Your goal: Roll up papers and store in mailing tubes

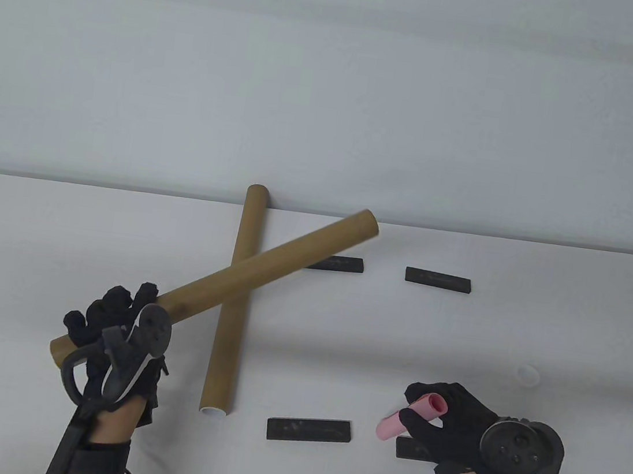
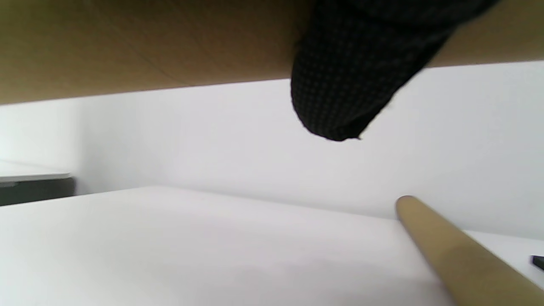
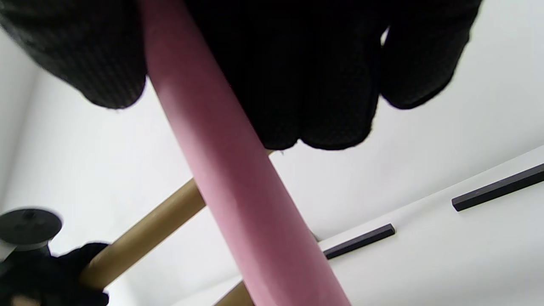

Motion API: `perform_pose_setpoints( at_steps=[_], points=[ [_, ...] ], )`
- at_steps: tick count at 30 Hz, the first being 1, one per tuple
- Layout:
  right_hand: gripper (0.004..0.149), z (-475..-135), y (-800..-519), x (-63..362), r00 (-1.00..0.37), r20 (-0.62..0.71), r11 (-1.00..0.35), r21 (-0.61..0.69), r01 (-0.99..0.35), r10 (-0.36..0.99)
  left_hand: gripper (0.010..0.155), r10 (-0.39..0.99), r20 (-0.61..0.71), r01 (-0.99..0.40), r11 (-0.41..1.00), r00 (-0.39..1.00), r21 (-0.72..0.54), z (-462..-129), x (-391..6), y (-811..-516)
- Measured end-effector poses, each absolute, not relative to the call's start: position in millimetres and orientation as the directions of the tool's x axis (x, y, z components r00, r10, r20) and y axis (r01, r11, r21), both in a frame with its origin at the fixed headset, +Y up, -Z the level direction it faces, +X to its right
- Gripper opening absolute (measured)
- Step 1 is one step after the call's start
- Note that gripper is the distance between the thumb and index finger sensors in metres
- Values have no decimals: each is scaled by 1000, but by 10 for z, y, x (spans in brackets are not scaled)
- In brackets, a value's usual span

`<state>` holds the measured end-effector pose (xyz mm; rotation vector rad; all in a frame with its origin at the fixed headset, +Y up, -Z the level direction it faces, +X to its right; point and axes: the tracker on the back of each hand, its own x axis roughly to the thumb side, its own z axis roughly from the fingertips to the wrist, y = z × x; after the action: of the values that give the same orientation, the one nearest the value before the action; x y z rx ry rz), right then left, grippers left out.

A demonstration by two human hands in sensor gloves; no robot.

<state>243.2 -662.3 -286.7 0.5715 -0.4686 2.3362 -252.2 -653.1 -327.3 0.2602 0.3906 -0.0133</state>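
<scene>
My left hand (image 1: 107, 320) grips a brown mailing tube (image 1: 266, 262) near its lower end and holds it above the table, tilted up to the right. In the left wrist view that tube (image 2: 127, 42) fills the top with a gloved fingertip (image 2: 340, 93) curled over it. A second brown tube (image 1: 235, 302) lies flat on the table, white cap toward me, and shows as the tube (image 2: 459, 255) low right. My right hand (image 1: 432, 418) grips a rolled pink paper (image 1: 412, 415), seen close as a pink roll (image 3: 246, 191) under the fingers (image 3: 318, 85).
Several black bar weights lie on the white table: two at the back (image 1: 336, 263) (image 1: 438, 280), one at the front (image 1: 308, 429), another partly hidden under my right hand. A small white cap (image 1: 528, 374) rests at the right.
</scene>
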Motion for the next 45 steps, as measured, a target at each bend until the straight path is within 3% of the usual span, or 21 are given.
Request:
perform_pose_setpoints(
  at_steps=[9, 16, 26, 32, 34, 36, 38, 40, 45],
  points=[
    [58, -2964, -6551, 3037, -591, 405, -493, -328, -806, 697, 75, -8, -205, 73, 947, 979, 312, -3173, -2335, -6581],
    [57, -2975, -6636, 3608, -292, 389, -114, -419, -901, 874, 75, -4, -120, 41, 951, 993, 307, -3218, -2257, -6632],
    [57, -3085, -6786, 3569, 56, 419, 148, -190, -970, 906, 75, 72, -65, -45, 935, 995, 353, -3149, -2275, -6520],
    [63, -3237, -6962, 3241, 199, 307, 185, 75, -980, 931, 75, 63, -4, -57, 922, 998, 384, -3111, -2195, -6508],
    [70, -3268, -7002, 3117, 149, 261, 111, 156, -981, 954, 75, 71, -3, -64, 918, 997, 391, -3105, -2191, -6491],
    [93, -3290, -7014, 3010, 35, 226, -22, 245, -969, 974, 75, 84, -1, -77, 918, 997, 390, -3101, -2201, -6485],
    [103, -3288, -6991, 3017, -18, 250, -77, 227, -971, 968, 75, 92, -4, -83, 919, 996, 384, -3100, -2223, -6483],
    [107, -3263, -6949, 3094, 19, 260, -20, 147, -989, 966, 75, 95, -10, -83, 919, 995, 385, -3102, -2244, -6483],
    [100, -3163, -6813, 3267, -9, 376, 0, -22, -1000, 926, 75, 91, -2, -84, 920, 996, 382, -3114, -2225, -6505]
  ],
)
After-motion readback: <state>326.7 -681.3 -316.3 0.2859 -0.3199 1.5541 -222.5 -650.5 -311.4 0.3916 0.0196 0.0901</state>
